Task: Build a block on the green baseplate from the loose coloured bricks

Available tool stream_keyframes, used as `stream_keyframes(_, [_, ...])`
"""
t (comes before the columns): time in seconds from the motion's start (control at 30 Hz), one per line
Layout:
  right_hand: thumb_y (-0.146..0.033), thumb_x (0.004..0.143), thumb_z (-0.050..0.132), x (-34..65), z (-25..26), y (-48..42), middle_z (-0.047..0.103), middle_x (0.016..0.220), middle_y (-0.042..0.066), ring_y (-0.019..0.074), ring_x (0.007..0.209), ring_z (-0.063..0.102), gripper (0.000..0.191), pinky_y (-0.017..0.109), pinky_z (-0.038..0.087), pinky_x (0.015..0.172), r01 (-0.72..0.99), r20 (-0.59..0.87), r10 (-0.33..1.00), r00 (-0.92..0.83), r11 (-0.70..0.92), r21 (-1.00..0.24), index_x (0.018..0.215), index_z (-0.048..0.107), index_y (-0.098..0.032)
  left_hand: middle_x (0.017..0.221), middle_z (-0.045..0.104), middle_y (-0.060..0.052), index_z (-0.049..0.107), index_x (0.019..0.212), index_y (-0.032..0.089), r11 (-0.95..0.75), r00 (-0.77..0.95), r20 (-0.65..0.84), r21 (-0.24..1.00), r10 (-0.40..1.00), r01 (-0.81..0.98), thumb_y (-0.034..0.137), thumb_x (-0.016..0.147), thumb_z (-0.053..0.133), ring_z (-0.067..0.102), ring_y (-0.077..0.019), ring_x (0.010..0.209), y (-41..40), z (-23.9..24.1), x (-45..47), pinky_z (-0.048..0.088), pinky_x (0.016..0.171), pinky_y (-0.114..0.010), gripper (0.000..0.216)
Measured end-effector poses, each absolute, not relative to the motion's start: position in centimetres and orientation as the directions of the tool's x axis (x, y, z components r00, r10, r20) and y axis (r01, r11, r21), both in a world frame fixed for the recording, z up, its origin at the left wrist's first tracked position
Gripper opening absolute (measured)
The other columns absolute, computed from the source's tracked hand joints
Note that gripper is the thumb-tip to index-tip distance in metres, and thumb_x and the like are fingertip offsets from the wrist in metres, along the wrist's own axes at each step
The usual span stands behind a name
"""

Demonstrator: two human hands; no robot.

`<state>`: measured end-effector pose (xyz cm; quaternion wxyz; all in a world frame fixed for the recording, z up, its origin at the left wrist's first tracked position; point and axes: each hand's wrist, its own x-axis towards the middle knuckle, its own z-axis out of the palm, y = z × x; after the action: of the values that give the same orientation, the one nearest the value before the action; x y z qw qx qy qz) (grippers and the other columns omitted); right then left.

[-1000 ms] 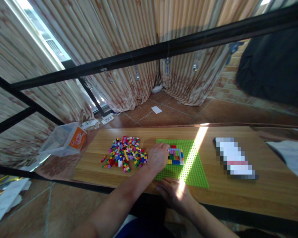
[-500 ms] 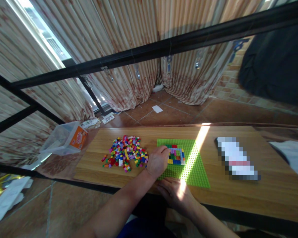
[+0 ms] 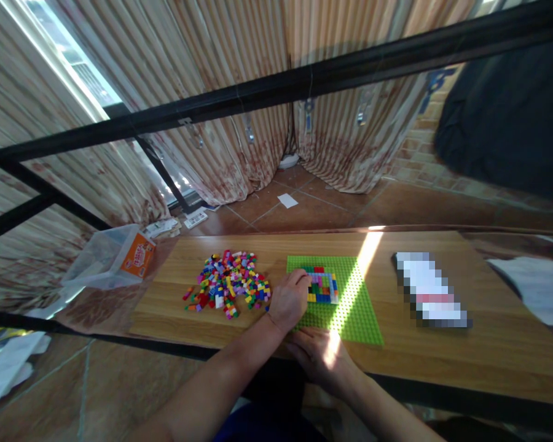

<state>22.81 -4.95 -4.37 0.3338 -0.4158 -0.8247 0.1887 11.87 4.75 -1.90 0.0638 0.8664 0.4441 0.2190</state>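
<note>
Here, in the head view, the left hand point(image 3: 288, 301) reaches over the green baseplate point(image 3: 362, 319), fingertips together at the left side of the brick structure point(image 3: 323, 293) on it — whether they pinch anything, I cannot tell. The right hand point(image 3: 320, 351) lies at the baseplate's near edge, grip unclear; loose bricks point(image 3: 233, 279) sit leftward.

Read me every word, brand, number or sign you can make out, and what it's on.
No text reads clearly.
Orange label on the clear bin: large characters, too blurred to read.
White printed card: print too small to read.
Phone-like device: pixelated, unreadable.
Brick pile and green baseplate: no lettering discernible.
</note>
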Motion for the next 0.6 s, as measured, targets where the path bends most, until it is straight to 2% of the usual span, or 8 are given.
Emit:
stream_keyframes(0.4, [-0.024, 0.096, 0.047, 22.76, -4.68, -4.95, 0.064, 0.069, 0.001, 0.0146, 0.062, 0.061, 0.023, 0.025, 0.041, 0.057, 0.594, 0.375, 0.819, -0.435, 0.573, -0.564, 0.081, 0.064, -0.019, 0.11, 0.061, -0.006, 0.063, 0.104, 0.018, -0.605, 0.534, 0.287, 0.321, 0.795, 0.729, 0.015, 0.094, 0.044, 0.059, -0.0184, 0.098, 4.99, -2.04, 11.79, 0.051, 0.089, -0.032, 0.021])
stream_keyframes(0.5, [-0.023, 0.096, 0.048, 22.79, -4.84, -4.95, 0.064, 0.071, 0.001, 0.0144, 0.064, 0.061, 0.02, 0.025, 0.041, 0.059, 0.588, 0.387, 0.812, -0.437, 0.583, -0.56, 0.085, 0.064, -0.019, 0.109, 0.061, -0.006, 0.064, 0.102, 0.019, -0.586, 0.504, 0.298, 0.388, 0.81, 0.711, 0.014, 0.093, 0.044, 0.06, -0.0174, 0.098, 4.97, -1.77, 11.77, 0.05, 0.089, -0.031, 0.022])
stream_keyframes(0.6, [-0.023, 0.095, 0.048, 22.83, -4.69, -5.01, 0.063, 0.069, 0.001, 0.0141, 0.063, 0.059, 0.019, 0.025, 0.04, 0.058, 0.588, 0.387, 0.814, -0.434, 0.581, -0.563, 0.085, 0.064, -0.019, 0.105, 0.063, -0.006, 0.066, 0.097, 0.018, -0.566, 0.468, 0.321, 0.514, 0.824, 0.645, 0.017, 0.092, 0.047, 0.061, -0.0161, 0.096, 5.26, -1.28, 11.69, 0.05, 0.088, -0.029, 0.019])
